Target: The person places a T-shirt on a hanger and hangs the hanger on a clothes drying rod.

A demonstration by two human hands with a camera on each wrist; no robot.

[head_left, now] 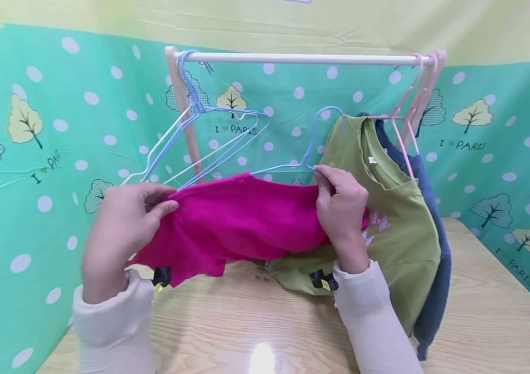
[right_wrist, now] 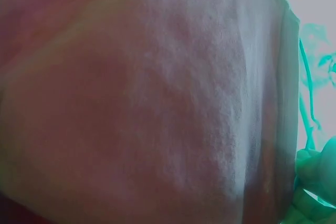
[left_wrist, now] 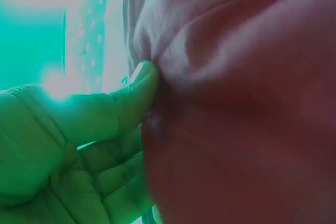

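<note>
A magenta T-shirt (head_left: 246, 218) is stretched between my two hands in the head view, in front of the rack. My left hand (head_left: 127, 223) pinches its left shoulder between thumb and fingers; the left wrist view shows the thumb (left_wrist: 142, 85) pressed on the gathered cloth. At the other shoulder, my right hand (head_left: 342, 205) pinches the cloth beside a blue hanger (head_left: 312, 140). That hanger's hook stands free above the shirt, below the rack's bar, and its lower part is hidden by the cloth. Magenta cloth (right_wrist: 157, 108) fills most of the right wrist view.
A rack with a white bar (head_left: 302, 58) stands on the wooden table (head_left: 246, 317). Several blue hangers (head_left: 195, 106) hang at its left end. On pink hangers (head_left: 398, 124) at the right hang a green top (head_left: 400, 228) and a dark blue garment (head_left: 435, 270).
</note>
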